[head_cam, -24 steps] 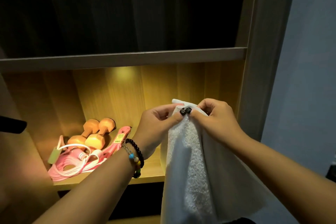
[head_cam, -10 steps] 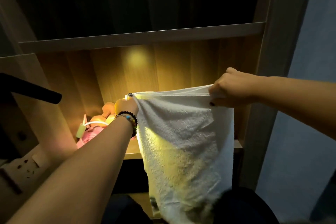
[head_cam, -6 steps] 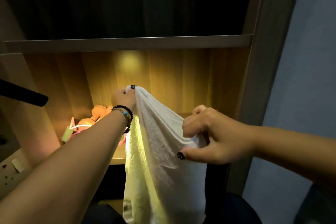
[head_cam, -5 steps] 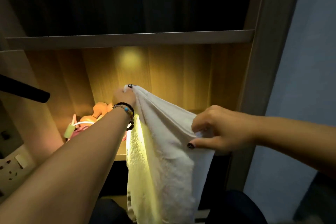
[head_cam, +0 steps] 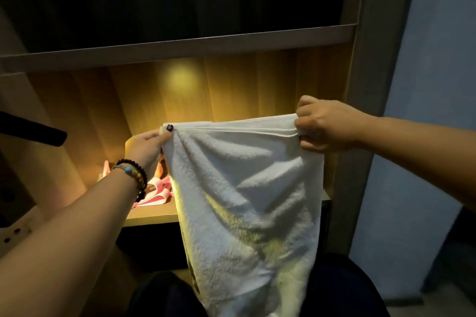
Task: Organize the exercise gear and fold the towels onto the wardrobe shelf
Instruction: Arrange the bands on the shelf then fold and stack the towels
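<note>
A white towel (head_cam: 247, 203) hangs stretched in front of the lit wardrobe shelf (head_cam: 152, 216). My left hand (head_cam: 146, 147) pinches its top left corner. My right hand (head_cam: 324, 126) grips the top right corner, and the upper edge runs taut between them. The towel looks doubled along that edge and drops down over my lap. Pink exercise gear (head_cam: 157, 190) lies on the shelf behind my left wrist, mostly hidden by my arm and the towel.
A wooden shelf board (head_cam: 180, 46) runs above the lit compartment, with a dark space over it. The wardrobe's side post (head_cam: 353, 110) stands at the right, next to a blue wall (head_cam: 425, 110). A dark bar (head_cam: 38, 134) juts in from the left.
My right hand moved up and to the right, pulling the towel's top edge from a bunched drape into a taut line. My left hand kept its corner, shifting little.
</note>
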{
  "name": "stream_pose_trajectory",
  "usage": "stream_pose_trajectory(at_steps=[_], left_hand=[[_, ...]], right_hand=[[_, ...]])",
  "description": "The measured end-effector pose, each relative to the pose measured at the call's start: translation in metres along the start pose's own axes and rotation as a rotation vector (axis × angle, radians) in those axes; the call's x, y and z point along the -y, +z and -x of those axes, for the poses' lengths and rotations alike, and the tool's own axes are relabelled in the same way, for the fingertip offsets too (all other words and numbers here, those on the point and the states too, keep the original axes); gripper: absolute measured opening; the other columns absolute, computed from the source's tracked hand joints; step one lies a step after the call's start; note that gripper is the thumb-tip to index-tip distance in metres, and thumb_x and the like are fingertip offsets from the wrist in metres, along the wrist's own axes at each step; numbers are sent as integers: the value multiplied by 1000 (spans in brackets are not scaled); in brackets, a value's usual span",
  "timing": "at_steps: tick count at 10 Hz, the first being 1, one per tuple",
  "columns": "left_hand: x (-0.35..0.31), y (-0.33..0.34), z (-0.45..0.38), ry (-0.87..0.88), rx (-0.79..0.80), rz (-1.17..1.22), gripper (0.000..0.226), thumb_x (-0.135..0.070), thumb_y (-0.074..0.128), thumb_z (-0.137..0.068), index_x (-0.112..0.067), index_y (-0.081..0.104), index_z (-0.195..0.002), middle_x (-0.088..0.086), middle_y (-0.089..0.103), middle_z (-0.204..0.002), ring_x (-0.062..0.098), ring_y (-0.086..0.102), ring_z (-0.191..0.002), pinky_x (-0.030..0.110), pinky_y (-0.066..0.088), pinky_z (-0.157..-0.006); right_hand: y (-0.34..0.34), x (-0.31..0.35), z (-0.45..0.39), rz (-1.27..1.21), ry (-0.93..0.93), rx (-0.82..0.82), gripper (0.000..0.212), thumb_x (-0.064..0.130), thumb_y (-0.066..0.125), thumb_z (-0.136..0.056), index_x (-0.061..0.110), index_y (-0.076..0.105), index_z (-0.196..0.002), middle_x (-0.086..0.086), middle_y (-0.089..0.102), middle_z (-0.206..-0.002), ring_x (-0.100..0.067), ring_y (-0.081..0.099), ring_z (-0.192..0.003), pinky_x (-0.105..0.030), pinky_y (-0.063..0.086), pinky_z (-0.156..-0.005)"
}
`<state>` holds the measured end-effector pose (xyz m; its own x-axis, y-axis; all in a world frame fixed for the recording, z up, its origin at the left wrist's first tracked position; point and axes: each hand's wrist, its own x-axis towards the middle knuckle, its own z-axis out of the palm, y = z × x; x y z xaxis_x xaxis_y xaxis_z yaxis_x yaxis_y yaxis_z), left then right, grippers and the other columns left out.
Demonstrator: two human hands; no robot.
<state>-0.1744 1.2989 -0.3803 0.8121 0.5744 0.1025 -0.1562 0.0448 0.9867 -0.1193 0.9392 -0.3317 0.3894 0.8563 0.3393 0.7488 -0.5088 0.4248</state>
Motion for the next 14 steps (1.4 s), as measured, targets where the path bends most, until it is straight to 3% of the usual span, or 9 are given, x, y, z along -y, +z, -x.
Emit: stream_pose_trajectory(at_steps=[2, 3, 4, 5, 6, 8, 10, 11, 14], left_hand=[[14, 4, -4, -23, -116, 13, 12, -19, 74, -84, -16, 66, -76, -1, 68, -90, 14, 65, -87, 31, 52, -84], [16, 13, -6, -17, -153, 25, 16, -22, 74, -84, -19, 65, -71, -3, 65, -84, 11, 63, -80, 26, 53, -76], [14, 12, -11, 14, -158, -50, 16, -32, 76, -80, -26, 69, -68, -5, 67, -87, 14, 65, -87, 32, 53, -87], [15, 11, -5, 27, -115, -144, 17, -27, 70, -88, -25, 64, -71, -7, 61, -81, 9, 57, -76, 28, 50, -77], [22, -5, -4, -37, -131, -242, 23, -30, 65, -90, -26, 55, -69, -3, 54, -74, 17, 54, -73, 34, 50, -73], [40, -28, -12, -145, -87, -184, 18, -43, 63, -80, -27, 56, -77, 5, 63, -89, 26, 59, -90, 50, 50, -93], [20, -10, 9, -95, -172, 40, 18, -24, 72, -72, -11, 66, -82, -2, 66, -90, 17, 61, -83, 35, 50, -67], [11, -3, 10, -66, -180, 144, 35, -9, 76, -76, -5, 70, -110, 5, 72, -101, 18, 68, -94, 34, 56, -87], [-38, -1, 30, 134, -241, 65, 23, -20, 69, -87, -13, 71, -109, 1, 69, -106, 17, 64, -98, 34, 54, -93]], right_hand=[[-3, 2, -2, 192, 62, 66, 29, 44, 60, -87, 18, 70, -95, -4, 51, -102, -18, 47, -92, -30, 52, -61], [0, 8, -2, 237, 113, 263, 40, 54, 46, -93, 21, 66, -103, 2, 53, -100, -13, 50, -89, -25, 50, -62], [2, 15, -11, 228, 239, 348, 46, 54, 46, -94, 14, 67, -99, 1, 60, -85, -14, 59, -74, -27, 53, -63], [3, 26, -22, 257, 259, 405, 38, 46, 51, -95, 11, 67, -98, -1, 55, -78, -17, 56, -70, -27, 49, -59], [7, 28, -29, 116, 382, 331, 39, 48, 60, -89, 10, 69, -94, -1, 54, -76, -16, 54, -67, -27, 43, -56], [4, 27, -50, 18, 471, 105, 32, 38, 69, -86, 7, 64, -87, -6, 58, -78, -18, 55, -66, -27, 42, -53], [-18, 22, -44, 138, 382, -32, 32, 30, 66, -89, -2, 66, -94, -17, 64, -88, -25, 53, -72, -39, 52, -67], [-30, 16, -34, 149, 380, -76, 33, 29, 68, -87, -3, 66, -95, -18, 64, -90, -27, 56, -73, -40, 53, -67], [-79, 15, -8, 110, 336, -178, 37, 32, 71, -84, -2, 67, -99, -17, 66, -90, -29, 63, -78, -42, 57, -72]])
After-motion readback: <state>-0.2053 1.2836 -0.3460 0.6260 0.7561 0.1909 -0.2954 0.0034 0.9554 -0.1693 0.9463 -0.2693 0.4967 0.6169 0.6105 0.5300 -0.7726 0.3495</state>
